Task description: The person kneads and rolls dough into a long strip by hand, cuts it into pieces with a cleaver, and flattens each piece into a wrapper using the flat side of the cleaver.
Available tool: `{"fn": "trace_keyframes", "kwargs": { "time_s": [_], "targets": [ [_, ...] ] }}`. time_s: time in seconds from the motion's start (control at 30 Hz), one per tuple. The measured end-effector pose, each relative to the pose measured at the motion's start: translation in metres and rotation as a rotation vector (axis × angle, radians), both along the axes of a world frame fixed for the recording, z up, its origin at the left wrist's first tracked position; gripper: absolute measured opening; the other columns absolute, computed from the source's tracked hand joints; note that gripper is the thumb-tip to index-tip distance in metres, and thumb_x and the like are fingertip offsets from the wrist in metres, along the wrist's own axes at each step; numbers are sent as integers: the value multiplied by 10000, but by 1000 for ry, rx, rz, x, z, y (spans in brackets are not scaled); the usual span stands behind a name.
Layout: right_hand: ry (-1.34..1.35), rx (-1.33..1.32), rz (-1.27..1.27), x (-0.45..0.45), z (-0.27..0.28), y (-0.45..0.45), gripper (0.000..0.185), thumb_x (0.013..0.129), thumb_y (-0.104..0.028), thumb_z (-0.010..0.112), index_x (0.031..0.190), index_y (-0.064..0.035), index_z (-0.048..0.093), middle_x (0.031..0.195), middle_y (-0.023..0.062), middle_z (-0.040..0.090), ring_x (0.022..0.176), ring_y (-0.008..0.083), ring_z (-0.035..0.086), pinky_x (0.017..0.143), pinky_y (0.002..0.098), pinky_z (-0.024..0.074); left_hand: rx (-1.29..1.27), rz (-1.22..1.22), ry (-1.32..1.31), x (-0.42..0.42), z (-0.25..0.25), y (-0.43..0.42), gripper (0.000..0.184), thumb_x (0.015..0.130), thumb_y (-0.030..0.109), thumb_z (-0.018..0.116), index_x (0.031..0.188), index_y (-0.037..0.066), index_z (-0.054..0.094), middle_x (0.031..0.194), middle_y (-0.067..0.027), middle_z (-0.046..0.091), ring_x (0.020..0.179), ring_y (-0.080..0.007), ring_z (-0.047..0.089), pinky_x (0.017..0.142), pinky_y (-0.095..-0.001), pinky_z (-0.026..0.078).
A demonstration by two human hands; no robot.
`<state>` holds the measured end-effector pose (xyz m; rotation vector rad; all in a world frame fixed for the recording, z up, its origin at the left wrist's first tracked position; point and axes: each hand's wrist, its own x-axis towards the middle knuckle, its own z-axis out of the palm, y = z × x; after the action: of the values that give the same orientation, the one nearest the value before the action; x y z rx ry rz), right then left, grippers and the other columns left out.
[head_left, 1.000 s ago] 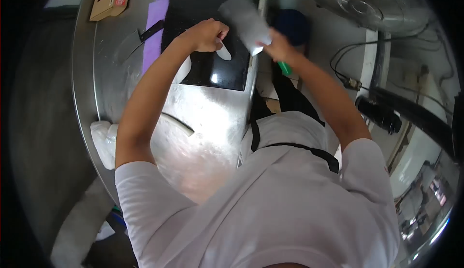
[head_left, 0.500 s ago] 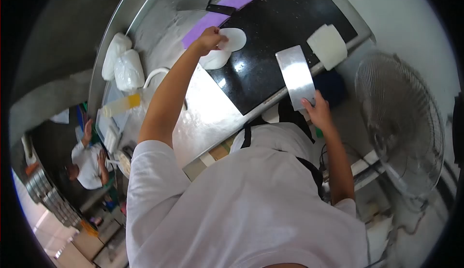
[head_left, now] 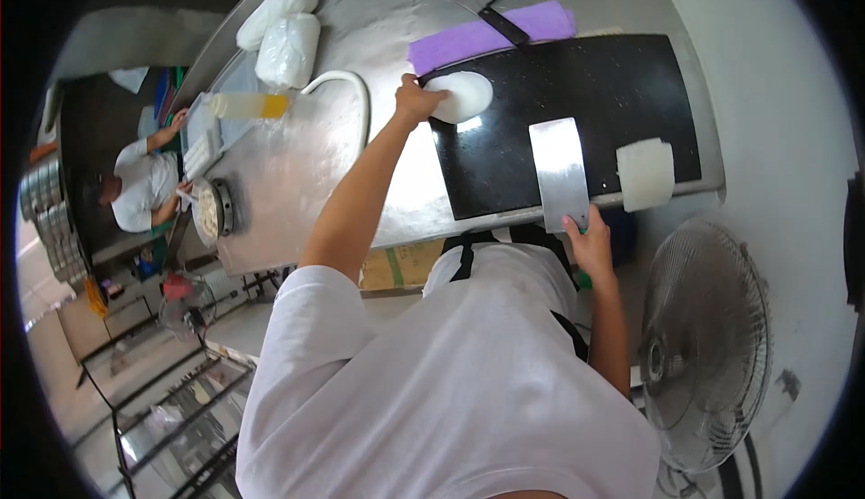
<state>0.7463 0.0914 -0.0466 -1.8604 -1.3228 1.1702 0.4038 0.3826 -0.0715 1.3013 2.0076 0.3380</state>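
Note:
At the left end of the black board (head_left: pixel 622 94), my left hand (head_left: pixel 418 101) pinches the edge of a thin white round dough wrapper (head_left: pixel 468 95). The wrapper lies over other white rounds, whose number I cannot make out. My right hand (head_left: pixel 590 240) grips a cleaver (head_left: pixel 560 170) with a broad, rectangular metal blade. That blade lies flat over the board's near edge, and its handle is mostly hidden in my fingers. Behind the board, a second cleaver (head_left: pixel 478 4) with a black handle rests on a folded purple towel (head_left: pixel 496 38).
A folded white cloth (head_left: pixel 646 175) sits at the board's near right corner. Left on the metal table stand white plastic bags (head_left: pixel 288 49), a bottle of yellow liquid (head_left: pixel 250 105) and a pale hose (head_left: pixel 362 107). A floor fan (head_left: pixel 707 346) stands right. Another person (head_left: pixel 149 184) works far left.
My left hand has lowered the wrapper onto the white rounds at the board's left end. My right hand still holds the cleaver at the near edge. The head view has turned.

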Motion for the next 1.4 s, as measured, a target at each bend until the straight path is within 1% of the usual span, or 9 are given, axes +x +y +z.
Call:
{"fn": "trace_keyframes", "kwargs": {
  "time_s": [0.17, 0.27, 0.37, 0.53, 0.77, 0.8, 0.97, 1.17, 1.4],
  "targets": [
    [2, 103, 53, 0, -18, 8, 400, 940, -244, 741, 1212, 16, 604, 989, 219, 732, 844, 332, 733, 754, 438, 563, -25, 144, 121, 3, -29, -2, 1041, 525, 333, 981, 1341, -65, 472, 1256, -274, 632, 1097, -401, 692, 920, -478, 601],
    [50, -135, 18, -2, -29, 15, 360, 937, -224, 730, 1140, 41, 595, 1078, 275, 709, 1050, 454, 685, 900, 474, 517, 40, 233, 111, 18, -11, -11, 897, 551, 292, 958, 1244, -71, 518, 1196, -282, 659, 1106, -410, 688, 940, -452, 589],
    [11, -60, 17, -9, -26, 24, 377, 947, -238, 732, 1138, 49, 578, 904, 232, 707, 809, 374, 714, 729, 445, 550, 43, 347, 106, 21, -10, -8, 701, 581, 307, 987, 1071, -56, 642, 1069, -252, 727, 959, -327, 744, 779, -382, 626],
    [88, -165, -68, -22, -14, 26, 470, 961, -261, 735, 1252, 49, 534, 635, 80, 538, 438, 133, 494, 371, 326, 382, -139, 451, -189, 2, -19, -2, 627, 668, 204, 886, 1136, -118, 622, 1192, -307, 686, 1095, -385, 713, 893, -406, 609],
    [248, -179, -286, -66, -22, 16, 490, 994, -227, 697, 1351, 35, 488, 742, 60, 573, 453, 100, 460, 392, 283, 379, 24, 267, -442, 10, -8, -11, 353, 699, 251, 811, 873, -49, 742, 981, -273, 746, 984, -390, 742, 880, -442, 588],
    [234, -168, -292, -76, -23, 13, 490, 994, -227, 697, 1351, 35, 488, 742, 60, 573, 453, 100, 460, 392, 283, 379, 36, 294, -465, 17, -2, -13, 267, 656, 224, 837, 806, 30, 730, 843, -168, 749, 828, -288, 735, 776, -384, 585],
    [244, -102, -466, -139, -10, 3, 278, 1007, -211, 680, 1165, -36, 532, 689, 19, 496, 459, 101, 458, 399, 281, 388, 263, 124, -124, 40, -23, -16, 311, 661, 204, 852, 878, 35, 706, 951, -193, 733, 982, -367, 714, 862, -457, 561],
    [252, -50, -698, -216, -3, -14, 204, 994, -184, 683, 1039, -58, 529, 703, 16, 491, 483, 107, 464, 407, 286, 394, 185, -254, -785, -38, 19, -39, 355, 702, 119, 843, 1002, 23, 679, 986, -155, 716, 925, -262, 694, 811, -371, 540],
    [249, -29, -641, -269, 9, 13, 194, 992, -165, 680, 1066, -76, 525, 725, 15, 500, 511, 108, 459, 433, 282, 378, 36, 415, -985, -314, 86, -75, 541, 858, 202, 846, 1275, -18, 581, 1058, -95, 704, 972, -208, 700, 871, -351, 572]
  ]
}}
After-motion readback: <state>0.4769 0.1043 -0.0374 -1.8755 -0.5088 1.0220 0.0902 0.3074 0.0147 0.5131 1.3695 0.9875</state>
